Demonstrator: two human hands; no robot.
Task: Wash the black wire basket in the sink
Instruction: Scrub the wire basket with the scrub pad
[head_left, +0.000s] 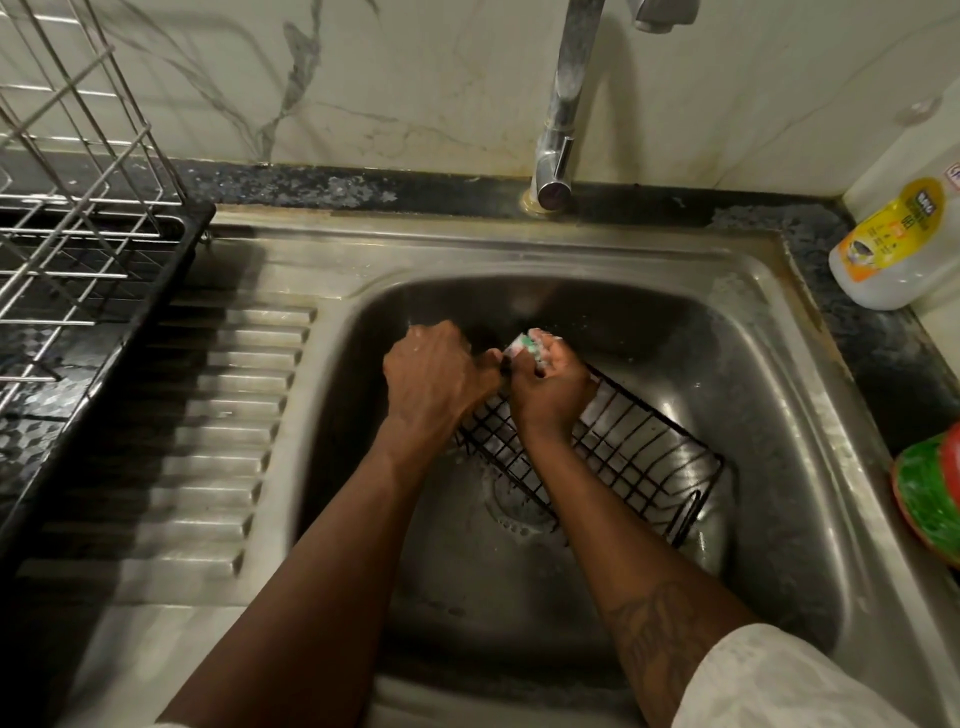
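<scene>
Down in the sink (769, 291), the far rim of the black wire basket (644, 457) is gripped by the closed left hand (434, 379), while a soapy green-and-white sponge (530, 347) is pinched in the right hand (550, 395) and pressed against that same rim. The basket is held tilted over the drain. A faucet (563, 104) is seen behind, a dish rack (78, 208) at left, and a bottle (893, 244) on the table at right.

We note both forearms bare from wrist to near the elbow. Our left hand (436, 374) and right hand (550, 389) carry no rings, bands or gloves that we can see. The right forearm bears a dark tattoo (657, 631), pattern unclear. A white textured sleeve (779, 686) is pushed up at the right elbow.
</scene>
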